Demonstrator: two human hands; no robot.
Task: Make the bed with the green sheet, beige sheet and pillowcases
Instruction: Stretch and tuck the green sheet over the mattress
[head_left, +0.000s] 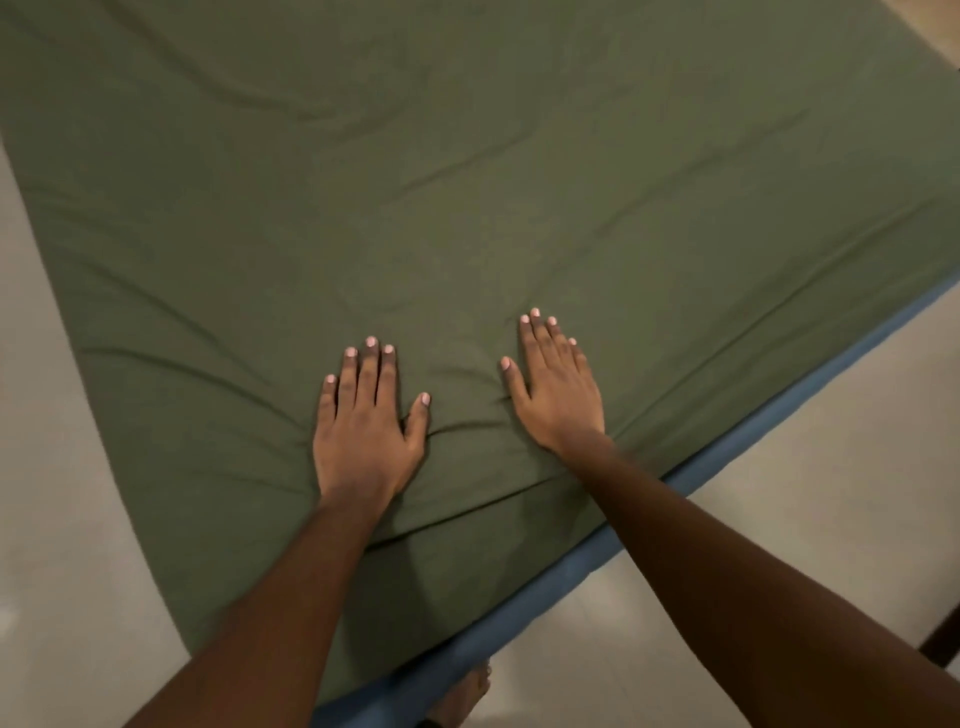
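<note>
Both hands, left hand (363, 431) and right hand (558, 389), lie flat, fingers straight, pressing the green sheet (467, 182) beneath them.

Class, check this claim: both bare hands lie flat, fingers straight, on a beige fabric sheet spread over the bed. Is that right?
Wrong colour. The head view shows the left hand and right hand lying flat, fingers straight, on an olive-green fabric sheet, not beige, spread over the bed.

The left arm (270, 597) and right arm (727, 561) are stretched forward. The left hand (363, 426) and right hand (560, 395) are laid flat, palms down, with fingers straight.
</note>
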